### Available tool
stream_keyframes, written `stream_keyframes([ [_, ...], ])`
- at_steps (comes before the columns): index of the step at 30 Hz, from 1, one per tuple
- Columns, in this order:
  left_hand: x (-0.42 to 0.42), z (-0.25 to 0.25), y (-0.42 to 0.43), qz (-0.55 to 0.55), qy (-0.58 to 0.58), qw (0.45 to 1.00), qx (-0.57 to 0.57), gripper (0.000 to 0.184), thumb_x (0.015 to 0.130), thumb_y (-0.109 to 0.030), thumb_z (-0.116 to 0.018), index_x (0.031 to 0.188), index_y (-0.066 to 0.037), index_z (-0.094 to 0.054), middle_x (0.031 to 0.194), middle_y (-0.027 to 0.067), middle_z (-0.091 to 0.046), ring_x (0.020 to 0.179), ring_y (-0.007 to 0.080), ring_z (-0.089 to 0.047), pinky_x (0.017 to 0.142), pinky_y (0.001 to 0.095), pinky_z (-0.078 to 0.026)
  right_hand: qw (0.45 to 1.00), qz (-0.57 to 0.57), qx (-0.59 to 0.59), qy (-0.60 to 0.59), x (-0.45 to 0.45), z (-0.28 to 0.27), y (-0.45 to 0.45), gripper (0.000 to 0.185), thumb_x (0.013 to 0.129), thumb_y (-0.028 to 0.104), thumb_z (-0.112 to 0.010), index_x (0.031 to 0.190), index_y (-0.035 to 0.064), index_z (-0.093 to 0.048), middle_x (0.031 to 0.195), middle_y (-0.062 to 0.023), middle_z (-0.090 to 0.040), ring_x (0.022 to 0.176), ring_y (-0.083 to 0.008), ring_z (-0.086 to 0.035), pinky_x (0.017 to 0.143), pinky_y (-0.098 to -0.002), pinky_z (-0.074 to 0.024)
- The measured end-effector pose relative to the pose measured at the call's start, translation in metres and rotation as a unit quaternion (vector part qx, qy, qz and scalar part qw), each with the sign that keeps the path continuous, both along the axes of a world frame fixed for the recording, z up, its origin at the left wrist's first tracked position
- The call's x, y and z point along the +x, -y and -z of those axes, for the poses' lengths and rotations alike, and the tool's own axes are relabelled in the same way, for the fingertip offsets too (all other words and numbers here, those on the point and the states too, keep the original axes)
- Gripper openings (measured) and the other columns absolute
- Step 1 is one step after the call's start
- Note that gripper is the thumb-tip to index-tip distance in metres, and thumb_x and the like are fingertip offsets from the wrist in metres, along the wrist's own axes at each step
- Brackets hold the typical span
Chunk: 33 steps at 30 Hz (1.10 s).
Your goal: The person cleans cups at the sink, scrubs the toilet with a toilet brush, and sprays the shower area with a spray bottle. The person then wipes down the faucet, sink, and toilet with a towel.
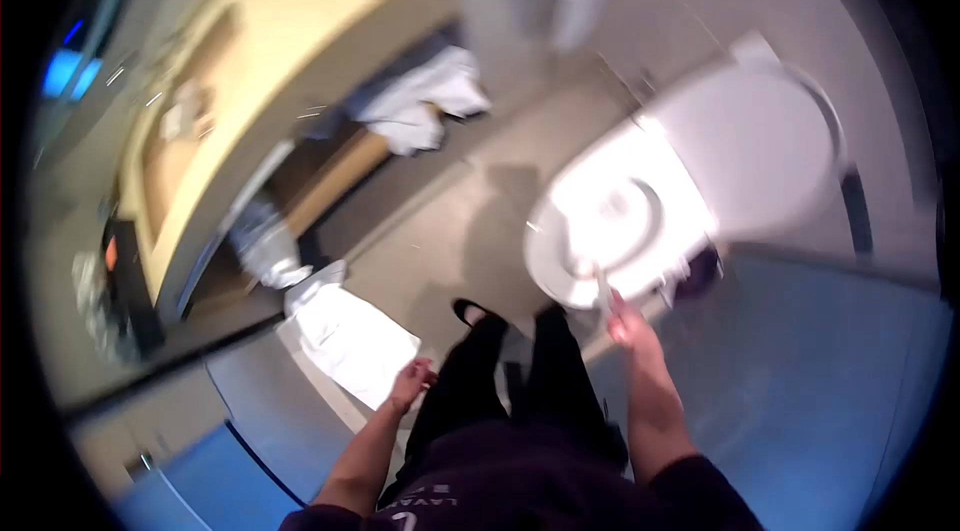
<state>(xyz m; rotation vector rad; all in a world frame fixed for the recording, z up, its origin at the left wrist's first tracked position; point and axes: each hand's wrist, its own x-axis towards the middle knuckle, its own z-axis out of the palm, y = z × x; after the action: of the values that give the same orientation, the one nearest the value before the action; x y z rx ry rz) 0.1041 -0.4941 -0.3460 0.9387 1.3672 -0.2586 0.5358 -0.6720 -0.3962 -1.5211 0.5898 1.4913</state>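
Note:
My right hand [628,324] is closed round the end of a pale, thin brush-like handle [603,289], which reaches over the near rim of a white toilet [550,256]. The toilet's lid [765,146] is raised, and bright glare covers much of the bowl. My left hand [410,383] hangs beside my left thigh, near a white towel [355,341] on the floor; its fingers are partly curled, blurred, and hold nothing that I can make out.
At the upper left is a curved yellowish counter [330,6]. White cloths [425,101] lie on the shelf beneath it, with a clear plastic bag [265,246] nearby. A dark purple round object [698,273] stands beside the toilet. Blue-grey panels [800,361] are at the lower right.

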Motion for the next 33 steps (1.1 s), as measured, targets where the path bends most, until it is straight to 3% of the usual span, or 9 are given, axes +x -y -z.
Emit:
stream_keyframes([
  [1,-0.018,0.004,-0.003,0.007,-0.002,1.000,0.009,0.034,0.093,-0.034,-0.044,0.112,-0.006,-0.048,0.089,0.0073,-0.062,0.077,0.0172,-0.061,0.067,0.0305,-0.048,0.997,0.050,0.025,-0.056,-0.001,0.026,-0.003,0.047,0.091,0.011,-0.034,0.135,0.0263,-0.034,0.062,0.0018,-0.042,0.039,-0.0056,-0.032,0.031,-0.0191,-0.0294],
  [3,-0.042,0.010,-0.003,-0.038,0.015,0.999,0.034,0.032,0.093,-0.029,-0.045,0.110,-0.003,-0.048,0.089,0.0100,-0.061,0.074,0.0184,-0.061,0.068,0.0306,-0.049,0.988,-0.030,0.077,0.128,-0.029,0.006,-0.033,0.053,0.090,0.011,-0.031,0.138,0.0328,-0.025,0.076,-0.0007,-0.051,0.043,-0.0062,-0.036,0.032,-0.0189,-0.0319],
  [5,-0.061,0.012,-0.006,-0.115,0.031,0.991,0.053,0.030,0.092,-0.027,-0.047,0.108,-0.001,-0.049,0.089,0.0123,-0.061,0.075,0.0184,-0.061,0.069,0.0313,-0.051,0.990,0.002,0.065,0.122,-0.040,-0.059,-0.072,0.056,0.091,0.013,-0.031,0.138,0.0398,-0.018,0.057,-0.0003,-0.044,0.036,-0.0086,-0.031,0.029,-0.0189,-0.0284],
  [14,-0.126,0.000,-0.069,-0.228,0.086,0.946,0.215,0.030,0.092,-0.025,-0.046,0.108,-0.001,-0.053,0.088,0.0083,-0.063,0.082,0.0148,-0.061,0.071,0.0266,-0.048,0.902,-0.289,0.193,0.258,-0.177,-0.220,-0.217,0.065,0.085,0.006,-0.034,0.141,0.0306,-0.014,0.046,0.0025,-0.028,0.033,-0.0081,-0.028,0.028,-0.0219,-0.0253],
  [21,-0.085,-0.195,-0.224,-0.292,0.326,0.831,0.342,0.045,0.093,-0.021,-0.046,0.132,-0.002,-0.034,0.097,0.0068,-0.060,0.092,0.0135,-0.057,0.083,0.0256,-0.043,0.791,-0.457,0.401,0.066,-0.347,-0.311,-0.371,0.075,0.088,0.002,-0.037,0.140,0.0330,0.005,0.055,0.0018,-0.034,0.038,-0.0059,-0.029,0.033,-0.0183,-0.0262],
  [23,-0.092,-0.243,-0.264,-0.286,0.271,0.788,0.474,0.043,0.092,-0.016,-0.046,0.130,-0.003,-0.032,0.087,0.0061,-0.058,0.082,0.0138,-0.058,0.075,0.0260,-0.046,0.745,-0.488,0.453,-0.028,-0.397,-0.326,-0.413,0.075,0.088,0.002,-0.040,0.140,0.0266,0.008,0.057,0.0006,-0.038,0.040,-0.0070,-0.033,0.034,-0.0208,-0.0285],
  [26,-0.146,-0.283,-0.313,-0.415,0.260,0.754,0.437,0.028,0.086,-0.006,-0.042,0.114,-0.005,-0.038,0.079,0.0064,-0.053,0.064,0.0118,-0.052,0.058,0.0262,-0.047,0.611,-0.571,0.547,-0.046,-0.450,-0.327,-0.472,0.075,0.091,0.008,-0.043,0.140,0.0131,0.014,0.082,-0.0045,-0.053,0.059,-0.0086,-0.046,0.052,-0.0207,-0.0404],
  [29,-0.235,-0.310,-0.334,-0.452,0.171,0.749,0.453,0.026,0.089,-0.013,-0.045,0.113,-0.004,-0.047,0.077,-0.0004,-0.049,0.065,0.0065,-0.048,0.059,0.0219,-0.045,0.460,-0.622,0.633,0.005,-0.475,-0.330,-0.525,0.058,0.089,0.008,-0.047,0.141,0.0094,-0.019,0.100,-0.0033,-0.051,0.075,-0.0060,-0.045,0.068,-0.0189,-0.0400],
  [33,-0.329,-0.370,-0.334,-0.513,0.089,0.765,0.380,0.024,0.091,-0.020,-0.047,0.110,-0.005,-0.048,0.067,-0.0016,-0.045,0.054,0.0068,-0.045,0.051,0.0236,-0.045,0.505,-0.652,0.565,0.028,-0.448,-0.312,-0.588,0.044,0.089,0.008,-0.048,0.132,0.0070,-0.039,0.093,-0.0025,-0.056,0.069,-0.0060,-0.048,0.064,-0.0190,-0.0425],
])
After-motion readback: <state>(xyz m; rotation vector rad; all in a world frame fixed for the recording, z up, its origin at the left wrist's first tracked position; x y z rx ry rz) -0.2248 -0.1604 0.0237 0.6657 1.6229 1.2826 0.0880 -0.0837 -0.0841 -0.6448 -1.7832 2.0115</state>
